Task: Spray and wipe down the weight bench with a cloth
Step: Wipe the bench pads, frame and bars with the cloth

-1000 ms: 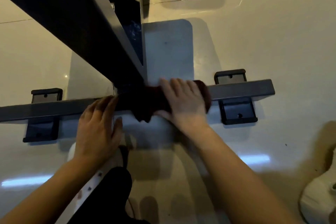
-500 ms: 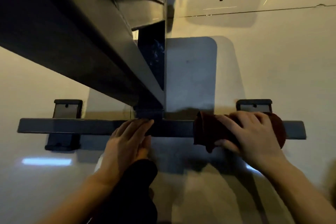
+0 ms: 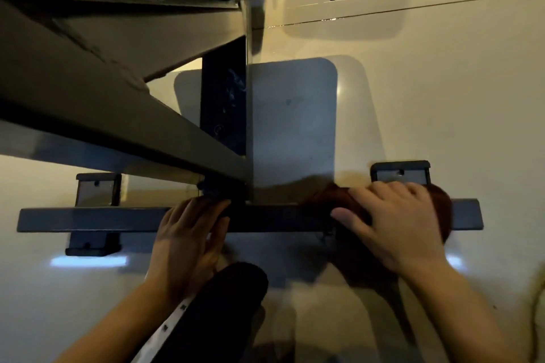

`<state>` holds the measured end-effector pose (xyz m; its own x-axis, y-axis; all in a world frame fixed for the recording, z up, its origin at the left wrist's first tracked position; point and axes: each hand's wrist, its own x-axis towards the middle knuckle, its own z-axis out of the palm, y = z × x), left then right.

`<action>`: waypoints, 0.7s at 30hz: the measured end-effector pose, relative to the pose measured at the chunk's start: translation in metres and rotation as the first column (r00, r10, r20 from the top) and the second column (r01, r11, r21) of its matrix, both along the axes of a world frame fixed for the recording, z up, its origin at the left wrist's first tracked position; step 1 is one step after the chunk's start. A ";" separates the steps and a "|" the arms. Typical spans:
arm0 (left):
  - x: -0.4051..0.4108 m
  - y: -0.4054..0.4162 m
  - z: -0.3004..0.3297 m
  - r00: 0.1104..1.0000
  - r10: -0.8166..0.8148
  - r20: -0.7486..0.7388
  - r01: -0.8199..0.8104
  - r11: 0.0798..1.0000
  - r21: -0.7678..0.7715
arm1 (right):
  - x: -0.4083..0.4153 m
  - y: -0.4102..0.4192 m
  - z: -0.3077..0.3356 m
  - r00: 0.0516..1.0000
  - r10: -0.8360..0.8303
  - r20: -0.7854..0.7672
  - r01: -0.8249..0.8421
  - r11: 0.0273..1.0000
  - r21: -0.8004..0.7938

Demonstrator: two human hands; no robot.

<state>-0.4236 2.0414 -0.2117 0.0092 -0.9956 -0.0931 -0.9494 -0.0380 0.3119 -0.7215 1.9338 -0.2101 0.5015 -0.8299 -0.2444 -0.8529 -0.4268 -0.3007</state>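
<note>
- The dark grey square-tube metal crossbar [image 3: 88, 219] of the weight bench base runs left to right across the middle of the frame, low over the glossy pale floor [image 3: 457, 97].
- The right hand [image 3: 395, 224], at centre right, presses a dark reddish-brown cloth [image 3: 442, 209] onto the right part of the crossbar; its fingers [image 3: 380, 190] lie slightly spread over the top of the cloth and curl over the far edge, with the thumb stretched left along the bar's near face.
- The cloth wraps over the bar under that hand, and a dim fold of it hangs below the bar toward the floor.
- The left hand [image 3: 188, 233], at centre, rests on the crossbar just left of the joint, its fingers held close together and fairly straight, tips at the bar's far edge.
- A grey slanted frame beam [image 3: 103, 103] comes down from the upper left and meets the crossbar at the joint, next to a dark upright post [image 3: 224, 109].
- Two black bracket feet [image 3: 94, 244] sit under the bar, one at the left, one behind the right hand.
- A dark rounded shape [image 3: 224, 303] with a pale strap fills the lower centre; what it is cannot be told.
</note>
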 end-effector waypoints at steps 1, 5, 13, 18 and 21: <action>0.000 0.001 0.001 1.000 0.004 -0.002 -0.004 1.000 0.005 | -0.025 -0.005 -0.001 0.996 -0.061 -0.063 0.059 0.998 -0.032; -0.002 0.001 0.001 1.000 -0.019 0.013 0.019 1.000 -0.005 | -0.064 -0.018 -0.007 0.975 -0.138 -0.173 0.134 0.990 -0.038; -0.005 -0.006 -0.005 0.994 0.036 0.105 -0.031 0.998 -0.051 | 0.054 0.007 0.003 0.998 0.061 -0.012 -0.059 0.994 0.092; -0.007 -0.007 -0.004 0.996 0.077 0.040 -0.075 0.995 -0.068 | 0.114 0.034 -0.015 0.997 0.075 0.027 -0.074 0.997 -0.034; -0.007 -0.004 -0.002 0.999 0.048 -0.007 -0.048 0.998 -0.047 | 0.069 0.027 -0.020 0.978 0.183 0.098 -0.174 0.980 -0.094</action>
